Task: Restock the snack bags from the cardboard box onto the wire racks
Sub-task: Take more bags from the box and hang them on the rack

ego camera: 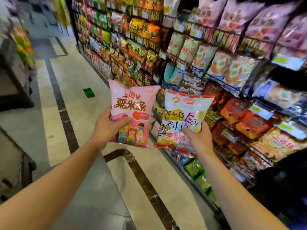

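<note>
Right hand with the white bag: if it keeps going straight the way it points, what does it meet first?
Probably the wire rack, near the brown snack bags just above the white bag that the right hand grips; depth is unclear.

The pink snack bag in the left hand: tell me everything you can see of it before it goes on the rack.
The pink snack bag is a puffed, glossy, sealed plastic pouch with red-brown Chinese lettering, a strawberry picture and cartoon figures low on its front. It is held upright, front to the camera, in the aisle, short of the wire racks. The left hand has it in a grip at its lower left edge, thumb across the front. Nothing else visibly touches it.
</note>
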